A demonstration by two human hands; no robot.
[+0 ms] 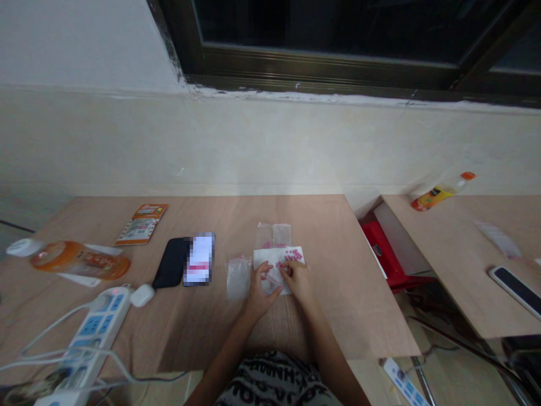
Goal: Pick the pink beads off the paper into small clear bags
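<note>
A white sheet of paper (pixel 270 255) lies on the table in front of me, with small pink-red pieces (pixel 293 255) grouped at its upper right and a few more near my fingers. My left hand (pixel 260 290) rests on the paper's left side, thumb and forefinger spread apart. Over the paper's right part, my right hand (pixel 298 279) has its thumb and fingertips pinched together beside the red pieces; what sits between them is too small to make out. Behind the paper is a clear plastic bag (pixel 274 232) with red bits in it. Another clear bag (pixel 239 279) lies left of my left hand.
To the left lie a lit phone (pixel 198 259), a black phone-shaped object (pixel 170 262), an orange packet (pixel 142 224), a drink bottle (pixel 80 259) and a power strip (pixel 95 332) with cables. A second table (pixel 460 270) across a gap at right holds another bottle (pixel 442 193).
</note>
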